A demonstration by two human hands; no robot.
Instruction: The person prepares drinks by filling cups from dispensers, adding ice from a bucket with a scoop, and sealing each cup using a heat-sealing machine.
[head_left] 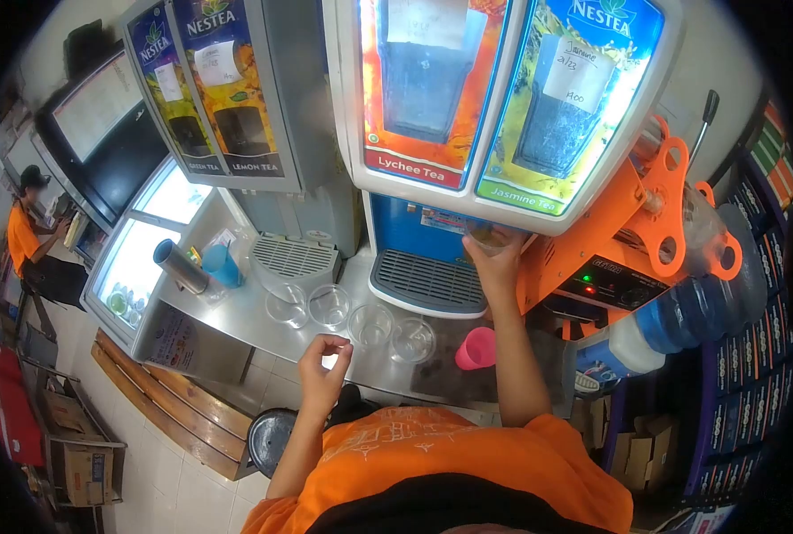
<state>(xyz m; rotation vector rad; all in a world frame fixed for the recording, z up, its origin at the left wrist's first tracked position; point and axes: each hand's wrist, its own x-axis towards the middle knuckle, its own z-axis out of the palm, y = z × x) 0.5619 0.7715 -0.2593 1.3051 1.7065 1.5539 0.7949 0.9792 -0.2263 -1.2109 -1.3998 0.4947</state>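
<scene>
My right hand (495, 258) is raised under the Jasmine Tea side of the lit drink dispenser (521, 209), its fingers wrapped round a clear plastic cup (488, 235). The cup's upper part is hidden by the machine. Lower and to the left, my left hand (323, 367) hovers by the counter's front edge with its fingers curled together; whether anything small is pinched in them cannot be made out. Several clear cups (370, 327) stand in a row just beyond that hand. A pink cup (475, 348) sits on the counter below my right forearm.
A black drip tray (432, 280) juts out below the dispenser. To the left are a second tea dispenser (236, 133), a steel tumbler (180, 265) and a blue cup (222, 265). An orange cup-sealing machine (601, 258) stands right. Another person (31, 231) works far left.
</scene>
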